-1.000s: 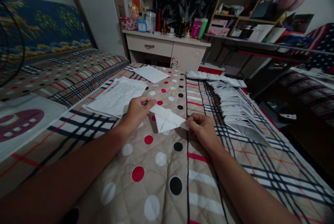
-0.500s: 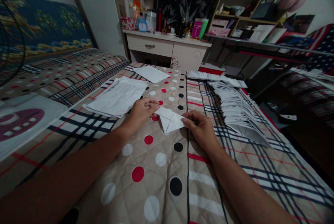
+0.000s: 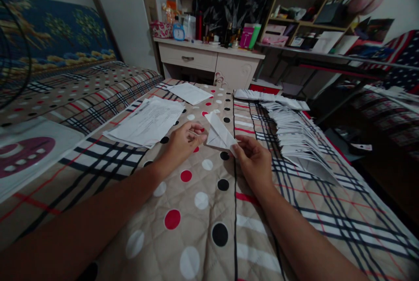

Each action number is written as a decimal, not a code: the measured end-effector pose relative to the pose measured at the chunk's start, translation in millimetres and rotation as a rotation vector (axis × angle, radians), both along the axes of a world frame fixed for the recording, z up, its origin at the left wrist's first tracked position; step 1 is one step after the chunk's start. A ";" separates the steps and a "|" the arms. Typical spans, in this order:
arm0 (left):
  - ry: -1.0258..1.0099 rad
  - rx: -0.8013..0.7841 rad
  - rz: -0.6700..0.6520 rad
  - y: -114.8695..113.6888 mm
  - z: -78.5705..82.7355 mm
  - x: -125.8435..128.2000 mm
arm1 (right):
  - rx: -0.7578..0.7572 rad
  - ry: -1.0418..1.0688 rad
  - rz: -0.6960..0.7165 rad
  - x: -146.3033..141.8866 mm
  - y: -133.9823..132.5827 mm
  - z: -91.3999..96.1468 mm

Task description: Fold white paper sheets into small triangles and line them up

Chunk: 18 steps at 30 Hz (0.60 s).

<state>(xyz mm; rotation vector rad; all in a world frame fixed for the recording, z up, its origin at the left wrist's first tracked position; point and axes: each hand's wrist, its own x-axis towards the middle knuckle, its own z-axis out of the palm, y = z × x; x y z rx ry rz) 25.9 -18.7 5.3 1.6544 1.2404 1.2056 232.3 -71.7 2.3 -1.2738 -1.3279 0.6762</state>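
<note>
A small folded white paper (image 3: 220,131), creased into a slanted shape with a pointed top, is held just above the polka-dot bedspread. My right hand (image 3: 253,159) pinches its lower right corner between thumb and fingers. Just left of the paper is my left hand (image 3: 183,141), its fingers loosely curled with a small gap between thumb and forefinger. Its thumb tip comes close to the paper's left edge; whether they touch I cannot tell.
Printed sheets (image 3: 147,119) lie stacked on the left, with another white sheet pile (image 3: 190,93) behind them. To the right stands a long row of folded papers (image 3: 297,137), and a second row (image 3: 271,97) lies across its far end. A white dresser (image 3: 190,56) is beyond the bed.
The folded paper has turned in my right hand, its far end now pointing up and away. My left hand has let go of its corner.
</note>
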 end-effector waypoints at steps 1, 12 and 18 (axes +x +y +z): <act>0.013 -0.009 -0.024 -1.5 0.3 0.7 | 0.037 -0.080 -0.002 -0.1 -0.9 -0.1; -0.023 -0.081 -0.289 -13.2 6.0 9.2 | 0.247 -0.372 0.313 -11.8 -13.6 11.9; -0.083 -0.091 -0.308 -16.0 11.3 10.8 | 0.183 -0.239 0.366 -15.0 -16.7 17.2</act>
